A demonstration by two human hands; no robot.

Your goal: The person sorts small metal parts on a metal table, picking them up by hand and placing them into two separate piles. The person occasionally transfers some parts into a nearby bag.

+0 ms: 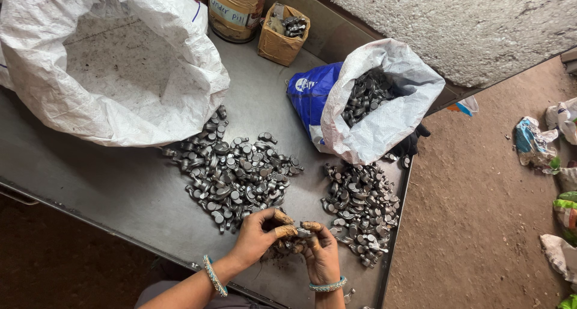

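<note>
My left hand (257, 236) and my right hand (321, 256) meet near the front edge of a grey metal table (108, 183). Both wear brown tape on the fingertips and a bangle at the wrist. Together they hold several small dark metal parts (293, 244) between the fingers. A big heap of the same metal parts (234, 168) lies just beyond my left hand. A second heap (360, 207) lies to the right of my right hand.
A large white woven sack (114, 63) lies open at the back left. A smaller white and blue sack (372, 105) holds more parts. A cardboard box (282, 27) and a tin (235, 12) stand at the back. Litter lies on the dirt floor (481, 213) at right.
</note>
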